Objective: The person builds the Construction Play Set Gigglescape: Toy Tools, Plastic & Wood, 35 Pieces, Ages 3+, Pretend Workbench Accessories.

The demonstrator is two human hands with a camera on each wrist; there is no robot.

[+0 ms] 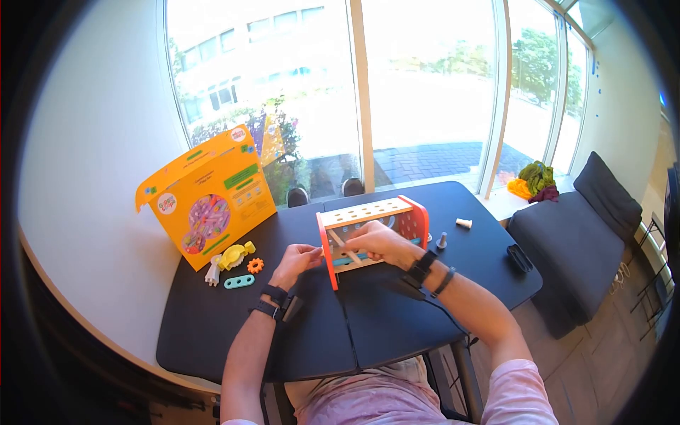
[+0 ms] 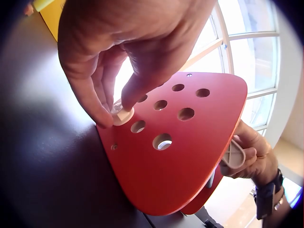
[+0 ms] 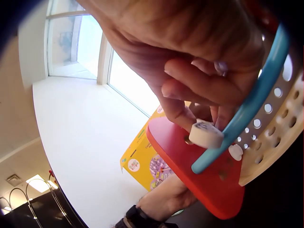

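Note:
A toy workbench (image 1: 368, 211) with red sides and a holed wooden top stands on the table. My left hand (image 1: 299, 262) is at its left side; in the left wrist view its fingers pinch a pale round piece (image 2: 122, 117) against the holed red panel (image 2: 152, 175). My right hand (image 1: 382, 243) reaches into the bench, gripping a pale wooden piece (image 2: 233, 154) with a rounded end. That end (image 3: 206, 136) shows below my right fingers, beside a blue bar (image 3: 256, 99) and near the panel's inner face. Whether the two pale pieces touch is hidden.
A yellow box (image 1: 212, 191) stands at the table's back left. Before it lie yellow and white toy parts (image 1: 232, 256), an orange gear (image 1: 256, 265) and a teal holed strip (image 1: 239, 282). Right of the bench are a grey bolt (image 1: 442, 241), a wooden peg (image 1: 464, 223) and a black case (image 1: 519, 258).

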